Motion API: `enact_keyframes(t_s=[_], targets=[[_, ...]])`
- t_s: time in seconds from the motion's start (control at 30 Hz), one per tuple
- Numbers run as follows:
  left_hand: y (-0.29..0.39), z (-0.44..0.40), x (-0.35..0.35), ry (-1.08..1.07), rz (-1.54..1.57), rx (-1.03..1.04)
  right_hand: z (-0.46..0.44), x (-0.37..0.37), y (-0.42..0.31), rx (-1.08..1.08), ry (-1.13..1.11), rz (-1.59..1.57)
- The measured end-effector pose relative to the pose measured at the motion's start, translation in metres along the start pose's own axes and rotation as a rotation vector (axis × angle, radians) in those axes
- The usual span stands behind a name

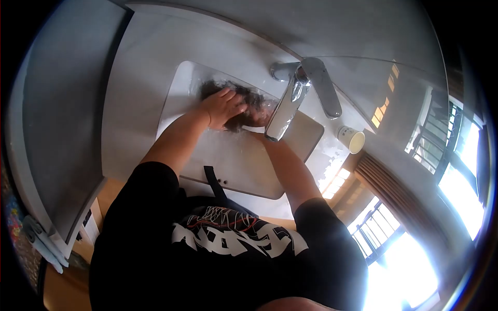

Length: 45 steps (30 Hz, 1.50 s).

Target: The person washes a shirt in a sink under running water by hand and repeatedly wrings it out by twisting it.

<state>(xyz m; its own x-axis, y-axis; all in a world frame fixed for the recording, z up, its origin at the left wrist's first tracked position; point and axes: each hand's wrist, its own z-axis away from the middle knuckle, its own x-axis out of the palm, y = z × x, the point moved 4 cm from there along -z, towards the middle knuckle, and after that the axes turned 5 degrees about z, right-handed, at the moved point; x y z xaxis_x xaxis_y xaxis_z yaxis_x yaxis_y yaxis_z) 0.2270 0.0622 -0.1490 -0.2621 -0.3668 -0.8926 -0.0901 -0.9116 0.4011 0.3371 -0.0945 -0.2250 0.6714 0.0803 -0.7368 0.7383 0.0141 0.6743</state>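
In the basin of a white sink point(249, 160) lies a dark, wet, soft bundle point(241, 120) that looks like cloth, though its exact kind is blurred by water. My left hand point(226, 107) rests on top of it, fingers stretched out and slightly apart. On the bundle's other side is my right hand point(259, 115), partly covered by the chrome faucet point(282, 114) and blurred by splashing, so its fingers do not show clearly. The faucet's spout hangs over my right wrist.
Above the spout, the faucet's lever point(322, 88) sticks out to the right. A paper cup point(351, 139) lies or leans on the counter right of the sink. A dark strap point(214, 184) hangs at the basin's front edge. Bright windows point(464, 176) are on the right.
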Motion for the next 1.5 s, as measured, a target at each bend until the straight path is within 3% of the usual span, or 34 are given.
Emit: enact_keyframes(t_s=[0.1, 0.2, 0.23, 0.27, 0.37, 0.5, 0.73, 0.77, 0.87, 0.9, 0.97, 1.0, 1.1, 1.13, 1.27, 1.33, 1.4, 1.5], targets=[[-0.010, -0.018, 0.003, 0.130, 0.049, 0.037, -0.016, -0.017, 0.033, 0.328, -0.300, -0.726], [-0.012, -0.024, -0.032, 0.100, 0.240, -0.043, -0.024, -0.048, 0.064, 0.261, -0.407, -0.841], [-0.009, -0.024, -0.038, 0.088, 0.286, -0.077, -0.025, -0.054, 0.071, 0.267, -0.566, -0.861], [-0.004, -0.018, -0.044, 0.088, 0.305, -0.118, -0.018, -0.055, 0.071, 0.289, -0.519, -0.874], [0.019, 0.014, -0.041, 0.463, 0.138, -0.030, -0.006, -0.075, 0.075, 0.317, -0.505, -0.910], [0.040, 0.040, -0.040, 0.322, 0.067, -0.101, -0.010, -0.117, 0.096, 0.240, -0.484, -0.887], [0.019, 0.003, -0.001, -0.164, -0.023, -0.057, -0.004, -0.040, 0.039, 0.055, -0.333, -1.078], [0.011, -0.006, 0.033, -0.147, -0.045, -0.062, -0.031, -0.082, 0.075, 0.078, -0.261, -0.803], [-0.014, -0.031, 0.123, -0.047, -0.092, -0.059, -0.018, -0.030, 0.040, 0.183, -0.128, -1.042], [-0.018, -0.036, 0.126, -0.008, -0.067, -0.056, -0.020, -0.027, 0.043, 0.138, -0.116, -0.966], [-0.028, -0.043, 0.118, 0.041, 0.007, -0.064, -0.012, -0.004, 0.030, 0.304, -0.099, -1.316], [-0.033, -0.045, 0.103, 0.050, 0.053, -0.074, 0.006, 0.043, -0.008, 0.519, -0.079, -1.737], [-0.024, -0.042, 0.048, 0.031, 0.186, -0.103, -0.026, -0.016, 0.034, 0.283, -0.253, -0.891], [-0.018, -0.037, 0.022, 0.001, 0.215, -0.123, -0.029, -0.040, 0.051, 0.303, -0.277, -0.931], [0.014, 0.004, -0.014, 0.208, 0.181, -0.163, -0.027, -0.092, 0.080, 0.377, -0.313, -0.930], [0.039, 0.028, -0.047, 0.188, 0.147, -0.259, -0.027, -0.123, 0.091, 0.382, -0.461, -0.896], [0.048, 0.037, -0.052, 0.280, 0.125, -0.316, -0.026, -0.125, 0.089, 0.404, -0.607, -0.949], [0.042, 0.024, -0.053, 0.350, 0.158, -0.233, -0.027, -0.111, 0.083, 0.621, -0.771, -1.029]])
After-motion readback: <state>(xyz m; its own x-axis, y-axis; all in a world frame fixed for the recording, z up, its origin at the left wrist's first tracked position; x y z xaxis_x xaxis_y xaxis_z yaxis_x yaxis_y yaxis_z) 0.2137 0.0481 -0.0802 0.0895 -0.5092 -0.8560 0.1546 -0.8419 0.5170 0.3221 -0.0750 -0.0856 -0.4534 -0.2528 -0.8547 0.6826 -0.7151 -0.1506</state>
